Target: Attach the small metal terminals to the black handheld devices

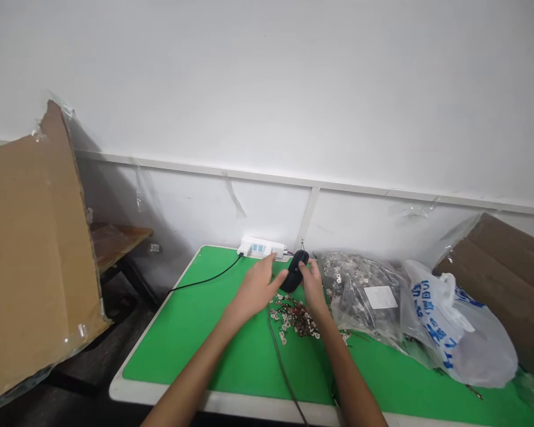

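Observation:
Above the back of the green mat, my right hand point(312, 286) grips a black computer mouse point(295, 271) by its right side, the thumb lying on top. The mouse is tilted. To its left is my left hand point(255, 289), fingers stretched out and thumb pointing at the mouse; whether the thumb touches it I cannot tell. Under and in front of the hands lies a loose pile of small metal parts point(300, 319), some pale and some dark or reddish. A thin grey cable point(277, 353) runs past the pile to the table's front edge.
A white power strip point(261, 247) with a black cord point(209, 279) sits against the wall. Right of the pile lie a clear bag of small parts point(360, 290) and a white plastic bag point(467, 335). Cardboard stands at the left point(31, 255) and right point(502, 279).

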Tool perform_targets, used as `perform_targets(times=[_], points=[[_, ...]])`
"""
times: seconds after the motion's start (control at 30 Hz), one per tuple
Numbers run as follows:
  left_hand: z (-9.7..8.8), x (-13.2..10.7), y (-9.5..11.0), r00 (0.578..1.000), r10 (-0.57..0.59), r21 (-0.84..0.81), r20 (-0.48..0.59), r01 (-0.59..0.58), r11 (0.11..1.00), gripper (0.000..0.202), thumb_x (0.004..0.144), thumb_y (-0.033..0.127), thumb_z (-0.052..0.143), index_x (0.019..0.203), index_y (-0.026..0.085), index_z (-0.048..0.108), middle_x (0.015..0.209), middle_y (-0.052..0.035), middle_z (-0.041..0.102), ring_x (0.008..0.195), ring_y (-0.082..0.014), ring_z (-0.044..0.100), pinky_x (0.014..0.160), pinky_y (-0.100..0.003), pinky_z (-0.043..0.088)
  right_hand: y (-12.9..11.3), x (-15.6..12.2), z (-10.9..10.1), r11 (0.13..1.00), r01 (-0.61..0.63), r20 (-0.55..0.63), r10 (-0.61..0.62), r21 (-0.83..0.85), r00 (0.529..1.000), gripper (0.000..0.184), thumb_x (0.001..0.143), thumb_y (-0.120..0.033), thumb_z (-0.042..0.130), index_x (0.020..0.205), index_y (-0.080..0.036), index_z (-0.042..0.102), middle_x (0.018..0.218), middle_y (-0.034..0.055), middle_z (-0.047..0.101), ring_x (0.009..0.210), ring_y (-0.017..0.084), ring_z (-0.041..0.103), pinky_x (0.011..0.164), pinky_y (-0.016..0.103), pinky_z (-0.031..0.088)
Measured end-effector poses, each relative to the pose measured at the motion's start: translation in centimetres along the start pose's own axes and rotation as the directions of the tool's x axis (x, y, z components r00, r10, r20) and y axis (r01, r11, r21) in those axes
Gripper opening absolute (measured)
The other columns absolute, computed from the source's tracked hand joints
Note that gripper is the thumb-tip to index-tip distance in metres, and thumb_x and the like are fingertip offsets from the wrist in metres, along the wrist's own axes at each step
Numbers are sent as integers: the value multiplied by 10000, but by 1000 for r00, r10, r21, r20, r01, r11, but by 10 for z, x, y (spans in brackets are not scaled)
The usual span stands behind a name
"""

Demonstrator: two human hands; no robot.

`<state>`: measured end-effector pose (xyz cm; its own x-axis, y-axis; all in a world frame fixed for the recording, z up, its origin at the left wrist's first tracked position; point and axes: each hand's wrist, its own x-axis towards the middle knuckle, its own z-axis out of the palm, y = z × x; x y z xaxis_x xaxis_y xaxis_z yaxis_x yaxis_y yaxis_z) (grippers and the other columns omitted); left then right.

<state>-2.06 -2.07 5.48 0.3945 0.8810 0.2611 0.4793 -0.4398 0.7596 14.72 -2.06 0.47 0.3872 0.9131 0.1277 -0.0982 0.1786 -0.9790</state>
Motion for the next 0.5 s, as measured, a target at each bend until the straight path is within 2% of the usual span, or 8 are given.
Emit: perform_targets(times=[0.1, 0.17, 0.23, 0.3, 0.37, 0.43, 0.5], points=[[31, 19, -7, 991, 82, -130, 107, -68, 989, 551, 1013, 535, 488, 1416, 169, 574, 1368, -160, 671, 1244, -314, 631, 1072, -458, 477, 10, -6, -6, 999, -48, -15, 49, 7, 999, 465, 756, -603, 696, 1010, -238, 562, 731, -11, 689, 673, 209, 633, 622, 307, 489], [40, 26, -15, 984, 111, -253, 138, -73, 965, 503, 1009, 525, 508, 1366, 186, 613, 1276, -124, 721, 1147, -284, 676, 1003, -411, 515, 11, -6, -9, 999, -43, -22, 43, 0, 999, 455, 771, -603, 694, 1005, -230, 579, 747, -4, 704, 696, 209, 641, 636, 305, 490], [41, 32, -24, 987, 111, -365, 117, -61, 929, 474, 983, 525, 564, 1297, 185, 663, 1215, -104, 746, 1094, -268, 690, 953, -373, 528, 11, -4, -10, 1000, -18, 0, 18, -9, 1000, 437, 791, -589, 694, 1011, -223, 603, 768, -2, 713, 739, 207, 650, 676, 306, 505], [38, 37, -33, 996, 76, -444, 40, -51, 895, 451, 959, 545, 594, 1175, 172, 726, 1118, -95, 768, 1015, -253, 699, 886, -339, 533, 10, -4, -9, 1000, -11, 55, 9, 26, 998, 442, 789, -565, 721, 1051, -221, 626, 843, 9, 735, 820, 212, 670, 757, 318, 533], [37, 38, -40, 997, -4, -486, -76, -34, 873, 467, 950, 585, 590, 1072, 164, 755, 963, -80, 771, 836, -220, 691, 756, -307, 526, 9, -5, -6, 996, -27, 116, 16, 89, 993, 460, 772, -541, 758, 1080, -222, 639, 966, 28, 755, 926, 221, 686, 865, 338, 547], [36, 35, -43, 981, -68, -493, -179, -30, 869, 479, 961, 602, 566, 1051, 169, 750, 842, -54, 745, 658, -179, 633, 635, -286, 489, 8, -8, -3, 989, -47, 161, 25, 138, 987, 469, 761, -531, 781, 1087, -223, 643, 1055, 42, 760, 1003, 229, 690, 937, 352, 544], [36, 29, -45, 958, -64, -440, -281, -69, 895, 460, 993, 584, 525, 1091, 184, 727, 826, -41, 733, 617, -167, 611, 624, -288, 483, 9, -11, -1, 986, -53, 156, 28, 160, 987, 490, 758, -540, 790, 1099, -221, 642, 1081, 51, 765, 1031, 237, 696, 948, 360, 552]])
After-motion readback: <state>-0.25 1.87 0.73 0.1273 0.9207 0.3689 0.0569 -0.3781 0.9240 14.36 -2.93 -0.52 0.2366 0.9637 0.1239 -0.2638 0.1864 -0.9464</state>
